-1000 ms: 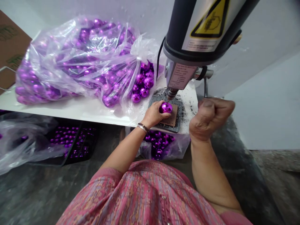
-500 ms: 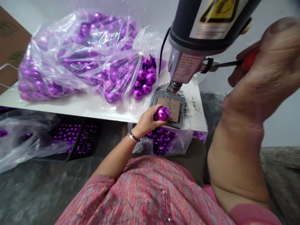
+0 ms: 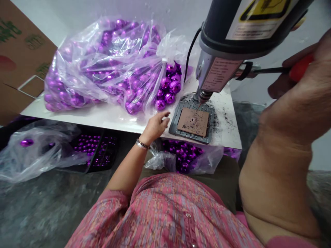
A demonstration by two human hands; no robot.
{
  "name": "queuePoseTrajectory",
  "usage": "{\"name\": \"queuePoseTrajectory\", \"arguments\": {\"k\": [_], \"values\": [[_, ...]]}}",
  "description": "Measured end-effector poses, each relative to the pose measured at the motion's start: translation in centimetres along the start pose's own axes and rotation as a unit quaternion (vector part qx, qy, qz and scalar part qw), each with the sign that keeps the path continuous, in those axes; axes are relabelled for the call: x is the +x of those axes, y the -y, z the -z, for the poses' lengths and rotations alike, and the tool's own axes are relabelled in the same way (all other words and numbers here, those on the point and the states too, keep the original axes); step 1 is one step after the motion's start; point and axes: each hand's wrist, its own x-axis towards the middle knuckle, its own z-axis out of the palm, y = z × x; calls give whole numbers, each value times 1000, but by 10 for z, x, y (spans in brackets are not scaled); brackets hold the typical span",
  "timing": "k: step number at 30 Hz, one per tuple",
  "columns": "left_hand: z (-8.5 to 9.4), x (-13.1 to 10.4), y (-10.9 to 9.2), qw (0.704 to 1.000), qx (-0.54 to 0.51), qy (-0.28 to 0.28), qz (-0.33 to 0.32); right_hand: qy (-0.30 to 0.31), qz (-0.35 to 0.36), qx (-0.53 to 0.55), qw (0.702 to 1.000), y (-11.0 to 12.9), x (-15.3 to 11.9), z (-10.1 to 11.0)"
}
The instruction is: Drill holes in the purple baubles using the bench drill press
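My left hand is empty, its fingers apart, over the table's front edge just left of the drill press base. My right hand is wrapped round the red knob of the lever on the drill press. Below the chuck, a thin bit points down at a brown board with a small hole and dark shavings on it. Shiny purple disco balls spill from the mouth of a clear plastic bag, a little beyond my left hand.
Dark shavings lie on the white table around the base. An open bag of purple balls sits at my lap under the table edge. A black crate with purple pieces stands lower left, beside crumpled plastic. A cardboard box is far left.
My left hand has let go of the purple ball and moved left, off the board. That ball no longer shows in the hand. My right hand still grips the lever knob. The view has shifted left.
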Motion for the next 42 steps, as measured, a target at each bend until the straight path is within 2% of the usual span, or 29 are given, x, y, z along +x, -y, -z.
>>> {"name": "queuePoseTrajectory", "arguments": {"k": [2,4,6,8,12,14,16,18,21,23,25,28,34,42], "values": [[3,31,2,997,31,-69,-4,-23,-7,-25,999,2,-1,0],[4,57,6,991,74,-114,-3,-22,-8,-39,999,4,-2,0],[4,73,11,986,112,-121,18,-8,2,-54,999,7,-3,1],[3,78,16,984,134,-107,44,8,16,-76,997,8,-5,3],[4,67,19,988,125,-85,37,-2,21,-78,997,8,-8,3],[7,56,15,996,61,-70,15,-6,20,-60,998,7,-8,2],[9,44,8,997,-56,-49,8,-4,31,-35,999,7,-9,1],[8,32,-1,981,-191,-16,28,-1,33,-25,999,6,-9,0],[0,18,-15,932,-346,43,100,3,35,-29,999,6,-10,-1],[-8,14,-22,902,-399,78,144,8,56,-15,998,6,-8,-1],[-18,13,-27,889,-411,103,171,26,89,8,996,6,-5,-1],[-32,17,-33,904,-373,102,183,57,117,1,992,9,5,0],[-52,31,-42,967,-224,17,118,105,63,-46,991,22,25,2],[-58,38,-41,993,-110,-14,51,127,47,-69,988,34,21,3]]}}
